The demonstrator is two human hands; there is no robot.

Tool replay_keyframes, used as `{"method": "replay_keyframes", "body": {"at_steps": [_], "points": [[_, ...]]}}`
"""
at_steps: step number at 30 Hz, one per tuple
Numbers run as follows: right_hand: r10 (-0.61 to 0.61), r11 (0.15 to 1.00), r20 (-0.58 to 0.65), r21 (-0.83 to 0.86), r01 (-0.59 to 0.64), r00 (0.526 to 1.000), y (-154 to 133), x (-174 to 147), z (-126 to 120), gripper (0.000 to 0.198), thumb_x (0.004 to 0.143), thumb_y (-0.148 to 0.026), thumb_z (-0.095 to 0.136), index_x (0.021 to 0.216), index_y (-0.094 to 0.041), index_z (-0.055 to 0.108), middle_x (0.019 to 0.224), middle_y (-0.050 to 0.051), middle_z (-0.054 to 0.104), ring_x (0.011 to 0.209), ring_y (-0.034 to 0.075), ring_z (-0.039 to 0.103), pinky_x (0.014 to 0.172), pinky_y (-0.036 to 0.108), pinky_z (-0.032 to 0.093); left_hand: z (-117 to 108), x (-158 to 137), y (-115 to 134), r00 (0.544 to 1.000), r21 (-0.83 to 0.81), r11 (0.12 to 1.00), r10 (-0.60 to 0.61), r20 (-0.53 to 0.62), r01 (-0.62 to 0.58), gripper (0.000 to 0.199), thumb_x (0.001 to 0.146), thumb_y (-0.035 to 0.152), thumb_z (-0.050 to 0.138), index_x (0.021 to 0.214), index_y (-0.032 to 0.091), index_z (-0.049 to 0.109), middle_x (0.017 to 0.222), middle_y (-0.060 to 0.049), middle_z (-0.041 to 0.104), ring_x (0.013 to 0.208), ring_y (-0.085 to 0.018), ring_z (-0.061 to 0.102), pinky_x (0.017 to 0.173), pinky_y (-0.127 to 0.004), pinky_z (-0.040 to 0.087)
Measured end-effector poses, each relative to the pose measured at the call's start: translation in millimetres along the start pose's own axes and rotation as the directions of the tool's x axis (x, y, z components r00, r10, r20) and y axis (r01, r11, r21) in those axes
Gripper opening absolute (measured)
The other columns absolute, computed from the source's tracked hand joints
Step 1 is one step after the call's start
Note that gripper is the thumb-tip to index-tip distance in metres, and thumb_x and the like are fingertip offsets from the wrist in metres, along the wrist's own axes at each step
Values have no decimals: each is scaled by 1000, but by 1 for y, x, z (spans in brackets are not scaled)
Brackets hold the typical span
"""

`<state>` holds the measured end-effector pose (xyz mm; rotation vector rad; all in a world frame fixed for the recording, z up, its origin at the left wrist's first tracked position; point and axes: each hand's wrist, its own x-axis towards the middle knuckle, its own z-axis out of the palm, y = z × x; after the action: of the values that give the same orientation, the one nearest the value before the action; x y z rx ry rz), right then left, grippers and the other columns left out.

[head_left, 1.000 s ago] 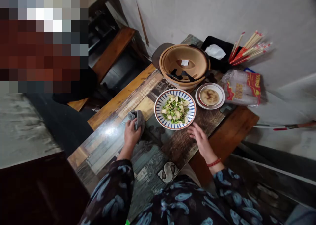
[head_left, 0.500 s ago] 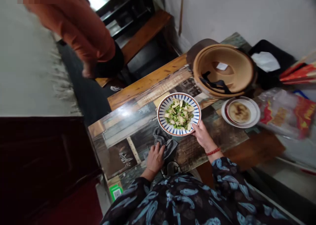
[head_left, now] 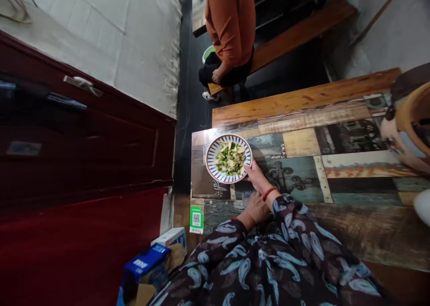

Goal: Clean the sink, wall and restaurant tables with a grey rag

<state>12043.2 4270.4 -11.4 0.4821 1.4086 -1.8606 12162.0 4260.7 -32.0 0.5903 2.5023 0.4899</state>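
Observation:
My right hand (head_left: 255, 177), a red bead bracelet on its wrist, grips the near right rim of a plate (head_left: 209, 163) striped in blue and white with a brown edge. Green peas and pale slices (head_left: 230, 158) fill the plate's middle. It is over the left end of the table; whether it touches the top I cannot tell. Just below the right wrist, close to my body, my left hand (head_left: 255, 209) is closed on a grey cloth (head_left: 247, 197). Most of the cloth and some of the left fingers are hidden.
The table (head_left: 298, 171) has a patchwork wood pattern and a green QR code card (head_left: 196, 219) at its near left corner. Beyond it a person in orange (head_left: 231, 23) sits on a bench. A brown pot (head_left: 411, 118) stands far right; boxes (head_left: 144, 263) are lower left.
My view has swung left. The plate in my right hand has moved to the table's left end. My left hand and the cloth are now under the right wrist.

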Motion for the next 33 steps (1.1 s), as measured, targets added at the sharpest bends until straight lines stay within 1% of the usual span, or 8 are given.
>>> {"method": "replay_keyframes", "body": {"at_steps": [4, 10, 15, 20, 22, 27, 30, 33], "points": [[12, 972, 11, -237, -9, 1000, -4, -16, -15, 65, 81, -48, 65, 141, -29, 49, 117, 7, 71, 93, 22, 70, 66, 36, 63, -5, -7, -5, 999, -25, 999, 27, -27, -28, 40, 91, 30, 54, 129, 21, 62, 130, -12, 61, 119, -31, 50, 93, -43, 49], [-270, 903, -353, -417, 108, 896, 6, -104, -134, 64, 86, -64, 55, 131, -19, 60, 112, 14, 74, 93, 23, 71, 76, 37, 61, -36, -2, 1, 991, -353, 930, -125, -54, 98, 49, 83, 28, 64, 131, 26, 59, 136, -12, 53, 113, -28, 53, 96, -44, 50], [-233, 934, -411, -348, 84, 881, 35, -153, -150, 67, 89, -63, 54, 145, -27, 50, 146, 10, 57, 131, 26, 56, 108, 43, 49, -62, 36, 34, 913, -874, 416, -401, 73, 252, 53, 75, 30, 72, 126, 19, 63, 124, -10, 62, 117, -26, 58, 108, -43, 44], [-269, 956, -314, -205, 211, 911, 16, -148, -135, 71, 94, -62, 45, 156, -33, 30, 160, 7, 40, 144, 24, 43, 120, 47, 33, -95, 44, 67, 964, -985, -52, -206, 171, 164, 78, 77, 25, 65, 150, 23, 39, 145, -8, 55, 136, -26, 48, 119, -48, 32], [-253, 956, -252, -213, 201, 934, 7, -145, -145, 74, 91, -64, 49, 156, -35, 30, 159, 6, 41, 144, 25, 44, 121, 49, 32, -106, 41, 70, 977, -975, -143, -111, 184, 167, 83, 82, 33, 63, 156, 24, 27, 152, -6, 50, 142, -26, 43, 122, -49, 27], [-263, 934, -325, -321, 156, 908, -3, -150, -171, 83, 77, -54, 74, 150, -31, 41, 152, 9, 50, 138, 28, 50, 120, 52, 32, -111, 49, 70, 994, -974, 200, -29, 103, 106, 91, 86, 56, 60, 158, 15, 23, 165, -14, 29, 152, -29, 27, 125, -48, 20], [-346, 924, -474, -324, 205, 809, -23, -156, -184, 69, 80, -49, 71, 141, -23, 52, 133, 13, 66, 121, 28, 63, 111, 49, 45, -99, 59, 70, 999, -912, 409, -27, 19, 29, 77, 89, 54, 56, 153, 16, 36, 158, -15, 43, 144, -28, 42, 121, -48, 31], [-560, 776, -464, -584, 239, 686, -38, -169, -209, 61, 85, -40, 65, 142, -22, 51, 135, 13, 65, 122, 27, 62, 110, 48, 46, -83, 71, 58, 970, -741, 671, -202, -134, 37, 57, 94, 45, 50, 143, 16, 51, 150, -17, 53, 140, -29, 47, 119, -51, 34]]}}
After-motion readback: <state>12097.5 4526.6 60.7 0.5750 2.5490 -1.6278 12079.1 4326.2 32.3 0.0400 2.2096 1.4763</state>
